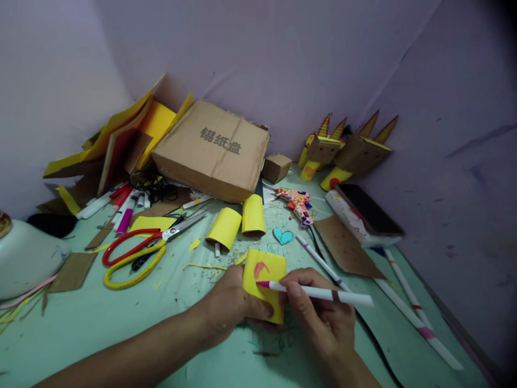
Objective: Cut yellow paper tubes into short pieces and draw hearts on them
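My left hand (230,302) grips a yellow paper-covered tube (272,265), its thumb lying across the lower front. A reddish curved mark shows on the tube's upper face. Between the thumb and fingers of my right hand (323,312) is a white marker pen (335,295), whose magenta tip meets the yellow paper just below the mark. Two more yellow tubes (224,228) stand behind my hands, one slightly tilted. Left of them lie scissors (137,258) with one red and one yellow handle, blades pointing away.
A cardboard box (210,156) leans at the back beside yellow sheets (157,126). Cardboard animal figures (359,153) stand at back right, near a patterned glue gun (297,202) and a black phone (369,207). Several markers (127,213) lie left; a black cable (374,342) runs along the right.
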`<state>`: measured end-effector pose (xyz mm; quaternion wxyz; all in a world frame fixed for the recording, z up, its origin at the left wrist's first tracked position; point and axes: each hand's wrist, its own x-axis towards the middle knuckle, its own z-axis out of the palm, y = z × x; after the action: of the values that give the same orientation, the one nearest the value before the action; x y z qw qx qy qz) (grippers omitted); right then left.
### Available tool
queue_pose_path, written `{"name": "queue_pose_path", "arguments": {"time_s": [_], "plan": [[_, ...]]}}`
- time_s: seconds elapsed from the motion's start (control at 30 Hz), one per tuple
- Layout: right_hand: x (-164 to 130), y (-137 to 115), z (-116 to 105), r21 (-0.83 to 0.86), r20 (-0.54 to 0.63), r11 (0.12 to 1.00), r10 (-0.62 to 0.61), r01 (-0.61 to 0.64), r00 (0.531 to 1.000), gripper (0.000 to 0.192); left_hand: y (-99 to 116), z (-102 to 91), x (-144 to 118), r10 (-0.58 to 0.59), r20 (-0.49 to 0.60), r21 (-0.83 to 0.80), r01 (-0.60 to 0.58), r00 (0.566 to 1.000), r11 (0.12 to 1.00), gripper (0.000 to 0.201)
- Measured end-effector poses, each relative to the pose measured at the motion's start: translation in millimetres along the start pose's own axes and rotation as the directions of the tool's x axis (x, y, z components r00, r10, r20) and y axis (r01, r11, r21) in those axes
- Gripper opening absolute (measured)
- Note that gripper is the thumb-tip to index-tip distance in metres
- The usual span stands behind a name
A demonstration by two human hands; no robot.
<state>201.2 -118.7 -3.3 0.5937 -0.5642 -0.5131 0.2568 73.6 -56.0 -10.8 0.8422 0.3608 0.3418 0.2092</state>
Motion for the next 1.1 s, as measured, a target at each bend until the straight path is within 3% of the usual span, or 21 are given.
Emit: {"name": "queue_pose_path", "arguments": {"time_s": [0.17, 0.4, 0.57, 0.77, 0.93, 1.1], "plan": [[-1.3, -0.3, -1.7, -0.012, -0.03, 1.0, -0.004, 0.004, 1.0, 0.023, 5.5, 3.5, -2.5, -0.022, -0.035, 0.047, 0.024, 0.999, 0.999, 0.034], [1.7, 1.0, -0.7, -0.041, 0.013, 0.997, -0.066, 0.066, 0.998, 0.019, 2.8, 2.7, -2.4, -0.002, -0.016, 0.026, 0.002, 1.0, 1.0, 0.043], [0.7, 3.0, -2.2, -0.028, 0.01, 1.0, -0.01, 0.01, 1.0, 0.026, 6.6, 4.0, -3.8, -0.016, -0.013, 0.042, 0.016, 1.0, 0.999, 0.041], [1.5, 3.2, -1.8, -0.046, -0.045, 0.998, -0.047, 0.045, 0.998, 0.02, 5.9, 5.2, -4.5, -0.018, -0.049, 0.035, 0.02, 0.999, 0.999, 0.038], [0.8, 3.1, -2.6, -0.005, -0.009, 1.0, -0.008, 0.008, 1.0, 0.024, 3.4, 3.7, -2.8, -0.004, -0.015, 0.03, 0.004, 1.0, 1.0, 0.036], [1.7, 1.0, -4.3, -0.03, -0.107, 0.999, -0.026, 0.023, 0.994, 0.019, 2.7, 2.3, -2.4, -0.015, -0.016, 0.026, 0.015, 1.0, 1.0, 0.034]]}}
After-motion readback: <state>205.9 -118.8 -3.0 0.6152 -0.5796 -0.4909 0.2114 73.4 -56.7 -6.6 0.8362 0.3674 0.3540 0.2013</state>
